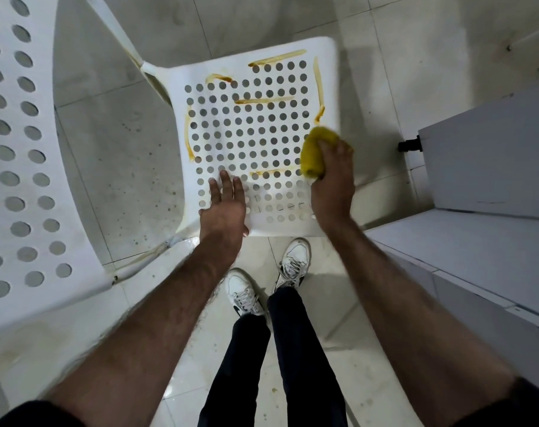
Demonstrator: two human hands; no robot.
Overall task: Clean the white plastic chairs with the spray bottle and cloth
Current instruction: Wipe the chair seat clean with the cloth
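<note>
A white perforated plastic chair seat (249, 134) lies in front of me, marked with several orange-brown streaks (317, 87) along its edges and middle. My left hand (225, 204) rests flat on the seat's near left part, fingers straight. My right hand (332, 183) grips a bunched yellow cloth (316, 152) against the seat's right edge, just below a streak. No spray bottle is in view.
A second white perforated chair (24, 180) fills the left side. A grey cabinet (490, 167) with a black knob (410, 145) stands on the right. My feet in white sneakers (292, 260) stand on the wet, speckled tiled floor (117, 155) below the seat.
</note>
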